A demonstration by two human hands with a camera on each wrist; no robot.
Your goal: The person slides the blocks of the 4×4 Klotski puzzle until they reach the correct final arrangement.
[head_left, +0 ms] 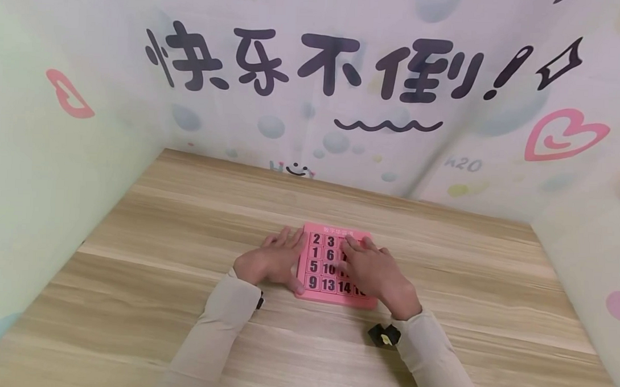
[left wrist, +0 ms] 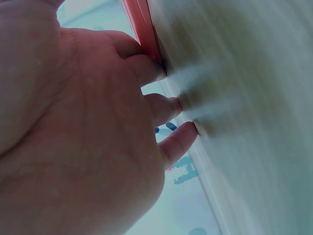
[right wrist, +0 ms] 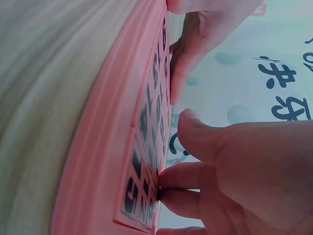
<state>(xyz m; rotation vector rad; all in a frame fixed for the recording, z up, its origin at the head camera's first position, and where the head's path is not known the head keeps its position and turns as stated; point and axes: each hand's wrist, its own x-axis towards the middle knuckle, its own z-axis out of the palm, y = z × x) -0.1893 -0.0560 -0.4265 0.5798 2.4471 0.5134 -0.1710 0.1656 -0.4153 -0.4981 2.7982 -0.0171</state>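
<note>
A pink sliding number puzzle (head_left: 327,298) lies on the wooden table with black-numbered tiles (head_left: 329,254) in its frame. Down the left columns I read 2, 1, 5, 9 and 3, 6, 10, 13. My left hand (head_left: 274,262) rests along the left edge, thumb at the near left corner and fingers spread. In the left wrist view, fingertips (left wrist: 188,134) of that hand meet the tabletop beside the frame. My right hand (head_left: 374,271) lies over the right-hand tiles, hiding several of them. In the right wrist view its fingertips (right wrist: 168,176) touch the tile faces and its thumb (right wrist: 190,120) stands off them.
The wooden tabletop (head_left: 132,301) stretches around the puzzle. Behind it hangs a printed backdrop (head_left: 292,107) with large black characters, and pale walls (head_left: 44,167) border the sides. A small black device (head_left: 384,335) sits at my right wrist.
</note>
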